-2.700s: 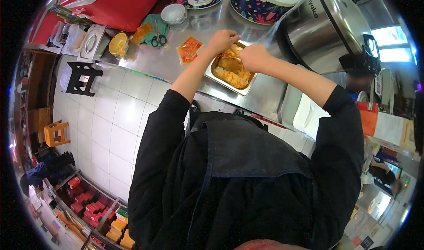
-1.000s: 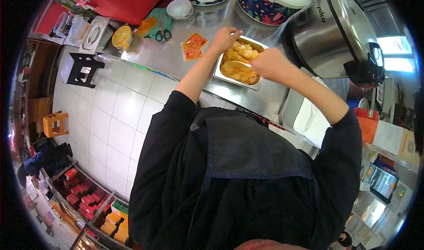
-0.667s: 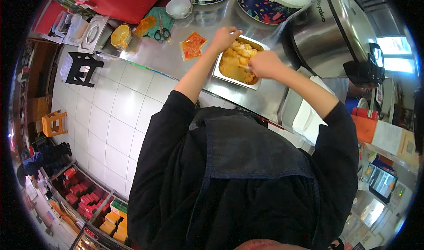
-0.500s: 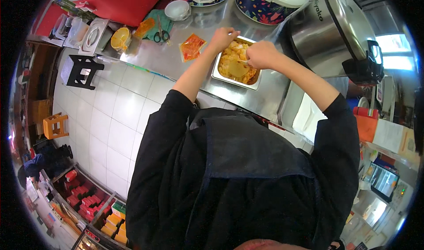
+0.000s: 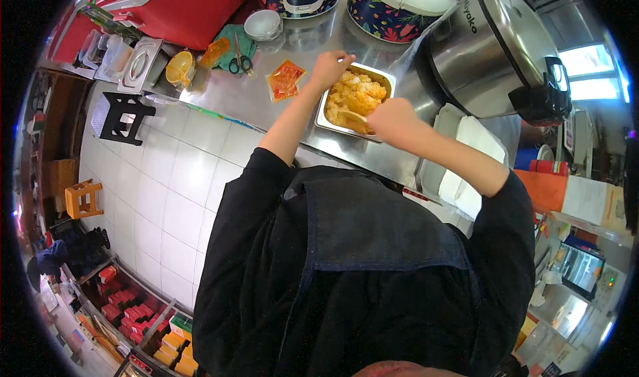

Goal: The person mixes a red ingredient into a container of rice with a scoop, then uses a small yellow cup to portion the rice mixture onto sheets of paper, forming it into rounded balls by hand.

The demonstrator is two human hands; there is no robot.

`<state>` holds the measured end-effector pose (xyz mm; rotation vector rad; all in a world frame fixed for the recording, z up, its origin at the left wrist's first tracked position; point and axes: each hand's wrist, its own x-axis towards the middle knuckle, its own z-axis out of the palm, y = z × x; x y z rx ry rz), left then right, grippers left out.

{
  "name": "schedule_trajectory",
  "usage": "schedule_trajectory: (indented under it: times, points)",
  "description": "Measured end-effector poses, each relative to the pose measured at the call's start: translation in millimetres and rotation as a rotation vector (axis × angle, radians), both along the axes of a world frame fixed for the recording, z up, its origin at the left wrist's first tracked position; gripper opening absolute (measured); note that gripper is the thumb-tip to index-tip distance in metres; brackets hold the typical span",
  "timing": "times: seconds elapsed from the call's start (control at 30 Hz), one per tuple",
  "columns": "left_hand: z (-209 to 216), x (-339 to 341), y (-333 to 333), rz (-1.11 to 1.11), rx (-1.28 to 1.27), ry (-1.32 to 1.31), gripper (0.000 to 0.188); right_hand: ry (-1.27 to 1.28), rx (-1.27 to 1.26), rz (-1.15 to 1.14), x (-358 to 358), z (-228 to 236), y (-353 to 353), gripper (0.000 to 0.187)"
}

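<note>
the left hand (image 5: 329, 69) stays at the far left rim of the metal tray (image 5: 344, 133), fingers drawn in together; i cannot tell whether they pinch the rim or only rest against it. to the right of it, the paddle (image 5: 353, 116) now lies lower, its pale blade in the near part of the rice (image 5: 365, 92). at the right, the right hand (image 5: 394, 121), closed around the paddle's handle, has come from over the tray's right side to its near right corner, so the rice along that side now shows. i take this as one stroke in turning the rice over, with the mixing still under way.

the tray stands on the steel counter (image 5: 394, 161), between a flat packet (image 5: 286, 81) of orange-red food on the left and the big steel cooker (image 5: 479, 57) on the right. it is a rectangular pan set at a slant, nearly full. on the left the rice looks yellow-gold and flatter; toward the far right it heaps into loose orange lumps with paler patches, so the colour seems not yet even.
</note>
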<state>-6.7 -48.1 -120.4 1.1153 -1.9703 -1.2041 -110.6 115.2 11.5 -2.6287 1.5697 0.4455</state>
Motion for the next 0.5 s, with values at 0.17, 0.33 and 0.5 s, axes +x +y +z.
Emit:
schedule_trajectory:
  times: [0.17,0.33,0.5]
  points:
    - [-4,8,3,0.061,0.014,0.003,0.035,0.061,-0.187,-0.213,-18,44,-18,0.013]
    - [-4,-2,4,0.012,-0.061,0.039,0.035,0.080,-0.127,-0.191,-47,-25,-65,0.013]
    - [9,1,5,0.026,0.016,-0.041,0.035,-0.098,0.068,-0.010,-56,-34,-94,0.014]
